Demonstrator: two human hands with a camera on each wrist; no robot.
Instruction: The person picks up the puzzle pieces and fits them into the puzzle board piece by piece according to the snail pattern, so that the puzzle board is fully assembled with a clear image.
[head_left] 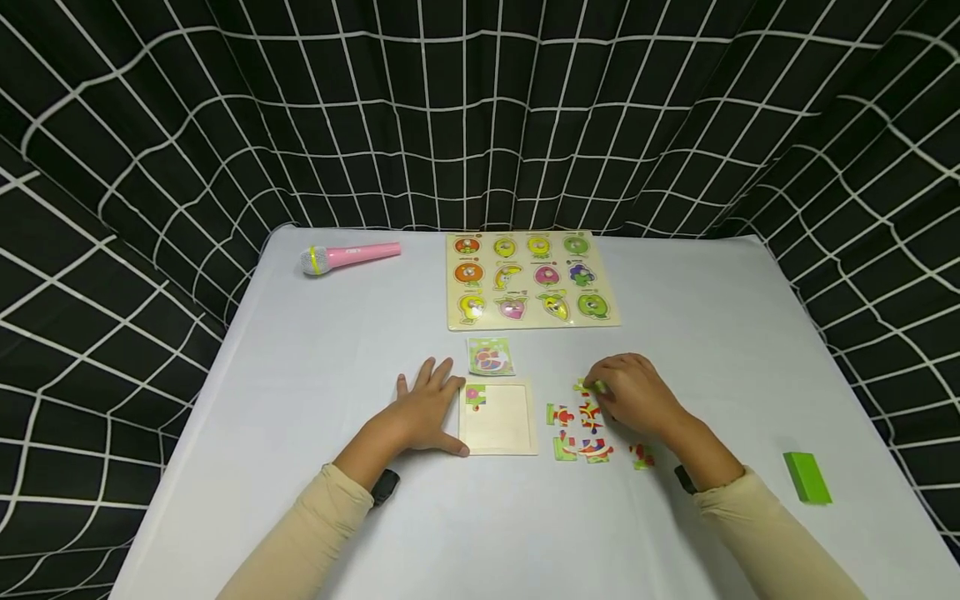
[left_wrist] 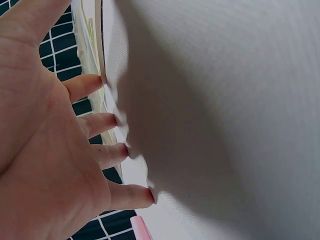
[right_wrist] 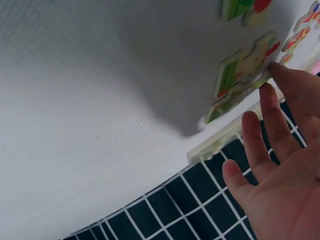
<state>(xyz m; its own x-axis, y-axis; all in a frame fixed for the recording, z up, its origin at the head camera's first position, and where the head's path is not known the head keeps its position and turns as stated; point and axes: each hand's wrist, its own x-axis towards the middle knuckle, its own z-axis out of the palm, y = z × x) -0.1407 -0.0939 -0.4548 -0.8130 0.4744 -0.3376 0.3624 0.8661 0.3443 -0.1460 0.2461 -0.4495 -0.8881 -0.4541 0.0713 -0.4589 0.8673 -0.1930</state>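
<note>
My left hand (head_left: 427, 412) lies spread along the left side of a square wooden puzzle tray (head_left: 532, 421), thumb at its lower left corner and fingertips by the upper left. One jigsaw piece (head_left: 476, 396) with a pink spot sits in the tray's top left corner. To the right of the tray, my right hand (head_left: 630, 392) pinches a green-edged puzzle piece (right_wrist: 225, 107) between thumb and index finger, close over the table. Several loose red and green pieces (head_left: 596, 450) lie below that hand, and another piece (head_left: 642, 456) lies apart to the right.
A small picture card (head_left: 491, 357) lies just above the tray. Farther back is a wooden fruit puzzle board (head_left: 528, 287). A pink toy microphone (head_left: 363, 254) lies at the back left, and a green block (head_left: 807, 477) at the right. Dark grid cloth (head_left: 487, 108) surrounds the white table.
</note>
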